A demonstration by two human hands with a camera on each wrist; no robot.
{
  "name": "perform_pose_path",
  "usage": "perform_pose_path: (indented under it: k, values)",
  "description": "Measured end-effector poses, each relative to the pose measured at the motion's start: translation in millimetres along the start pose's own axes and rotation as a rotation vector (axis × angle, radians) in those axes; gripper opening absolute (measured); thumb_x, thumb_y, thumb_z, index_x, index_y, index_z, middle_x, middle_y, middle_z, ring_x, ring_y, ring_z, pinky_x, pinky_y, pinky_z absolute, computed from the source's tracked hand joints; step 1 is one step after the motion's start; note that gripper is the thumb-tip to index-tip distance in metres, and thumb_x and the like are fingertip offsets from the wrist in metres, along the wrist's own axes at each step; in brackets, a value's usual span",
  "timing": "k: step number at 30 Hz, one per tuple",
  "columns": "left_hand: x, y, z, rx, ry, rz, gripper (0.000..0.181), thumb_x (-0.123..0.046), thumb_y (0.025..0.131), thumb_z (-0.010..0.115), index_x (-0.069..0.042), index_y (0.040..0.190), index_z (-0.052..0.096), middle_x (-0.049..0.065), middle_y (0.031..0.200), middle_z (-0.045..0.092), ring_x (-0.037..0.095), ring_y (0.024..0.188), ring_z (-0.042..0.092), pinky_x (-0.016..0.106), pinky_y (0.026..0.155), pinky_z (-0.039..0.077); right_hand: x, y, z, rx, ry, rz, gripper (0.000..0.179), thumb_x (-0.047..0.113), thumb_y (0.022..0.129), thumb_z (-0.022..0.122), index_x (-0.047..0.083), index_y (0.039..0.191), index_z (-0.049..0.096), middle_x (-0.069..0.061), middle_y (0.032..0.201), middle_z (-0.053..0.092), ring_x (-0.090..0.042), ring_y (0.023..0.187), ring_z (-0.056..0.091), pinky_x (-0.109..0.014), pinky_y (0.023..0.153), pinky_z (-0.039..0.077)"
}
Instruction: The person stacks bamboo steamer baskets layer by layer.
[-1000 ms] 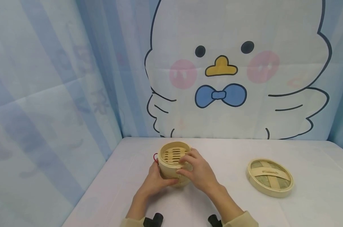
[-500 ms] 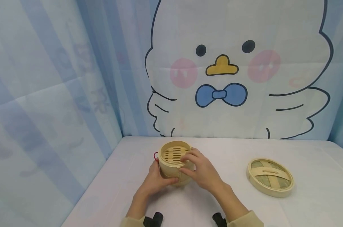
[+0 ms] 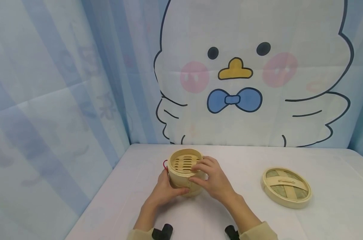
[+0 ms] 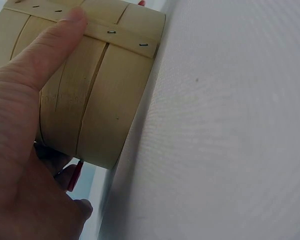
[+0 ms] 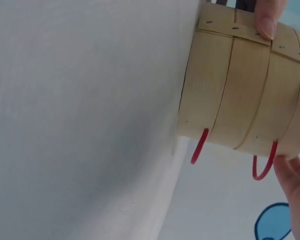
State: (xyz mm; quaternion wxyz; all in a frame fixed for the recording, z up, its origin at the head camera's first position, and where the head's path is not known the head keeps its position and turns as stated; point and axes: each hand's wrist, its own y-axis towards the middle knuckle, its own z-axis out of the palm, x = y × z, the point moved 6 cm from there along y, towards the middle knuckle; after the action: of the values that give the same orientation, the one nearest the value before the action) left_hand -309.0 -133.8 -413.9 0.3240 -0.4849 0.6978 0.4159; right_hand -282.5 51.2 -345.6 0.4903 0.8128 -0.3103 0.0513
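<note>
A round bamboo steamer of two stacked baskets [image 3: 181, 180] stands on the white table, its slatted upper rack [image 3: 184, 163] facing up. My left hand [image 3: 165, 190] grips it low on the left, the thumb lying across the front of its wall. At the upper basket's right side, my right hand [image 3: 213, 178] holds the rim, with fingertips over the edge and thumb on the outer front. Staples run along the seam of the bamboo wall [image 4: 115, 75] in the left wrist view. Red loops [image 5: 199, 146] stick out from the steamer's side in the right wrist view.
The bamboo lid [image 3: 286, 190], with crossed strips and a small handle on top, lies on the table [image 3: 235, 166] to the right. Behind the table hangs a curtain [image 3: 235, 130] with a cartoon bird; another curtain [image 3: 49, 116] is at the left.
My right hand has shifted slightly to the right at the upper basket's rim. The left hand keeps its grip, and the lid stays in place.
</note>
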Motion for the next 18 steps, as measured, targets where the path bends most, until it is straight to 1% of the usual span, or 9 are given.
perform_pose_path:
  k: [6,11,18]
  values:
    - [-0.6,0.4,-0.1,-0.001,-0.002,0.001,0.104,-0.023,0.069,0.096,-0.003,0.149,0.032,0.018,0.145,0.045,0.030,0.136,0.043,0.051,0.115,0.031,3.2,-0.3,0.6,-0.008,-0.015,0.006,0.028,0.012,0.071,0.091,0.013,0.091,0.072,0.004,0.095,0.065,-0.031,0.110,0.056,-0.054,0.105,0.042]
    - [-1.5,-0.2,-0.2,0.000,0.002,-0.005,0.105,-0.023,0.069,0.096,-0.002,0.149,0.032,0.018,0.145,0.044,0.031,0.136,0.043,0.051,0.115,0.031,5.4,-0.7,1.6,-0.019,-0.026,0.009,0.029,0.011,0.071,0.092,0.013,0.092,0.072,0.003,0.096,0.065,-0.034,0.111,0.056,-0.054,0.107,0.041]
    - [-1.9,-0.6,-0.1,-0.004,0.007,0.000,0.105,-0.023,0.069,0.096,-0.001,0.149,0.031,0.019,0.145,0.043,0.032,0.136,0.042,0.051,0.115,0.031,5.9,-1.9,2.4,-0.025,-0.048,0.015,0.031,0.010,0.070,0.092,0.012,0.093,0.072,0.001,0.096,0.065,-0.037,0.112,0.056,-0.055,0.105,0.043]
